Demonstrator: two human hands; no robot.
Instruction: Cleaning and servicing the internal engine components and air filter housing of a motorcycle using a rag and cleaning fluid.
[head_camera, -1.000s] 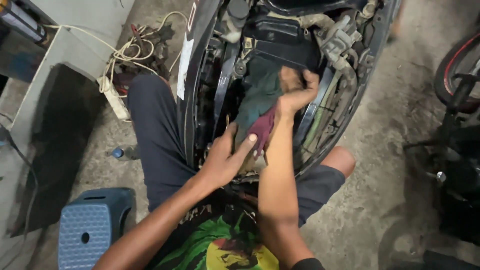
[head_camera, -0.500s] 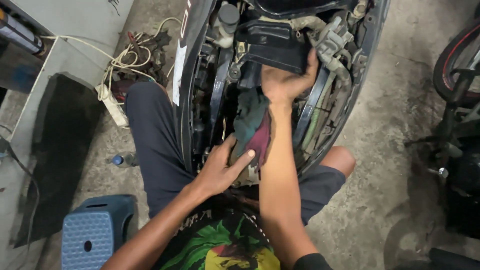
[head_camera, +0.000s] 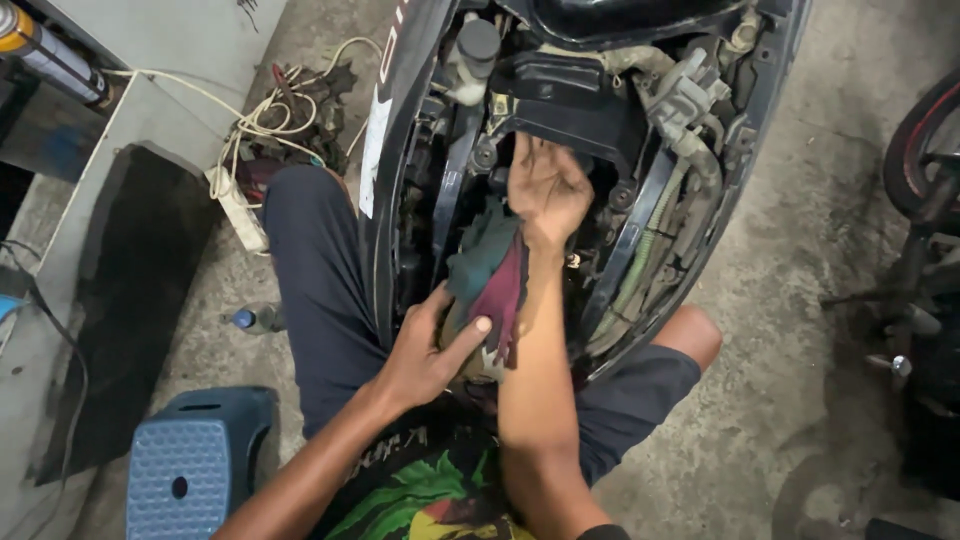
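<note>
I sit on the floor with an opened scooter body between my legs, its wiring, hoses and black inner parts exposed. My right hand reaches deep into the bay against a black plastic part, fingers spread over it. A green and maroon rag drapes from under that wrist. My left hand presses on the rag's lower end, thumb extended across the cloth.
A blue plastic stool stands at my lower left. A white power strip with tangled cables lies on the concrete near a black mat. A small bottle lies by my left leg. Another vehicle's wheel is on the right.
My right hand has moved further up into the scooter bay, from the rag to the black part. The left hand has stayed on the rag's lower end.
</note>
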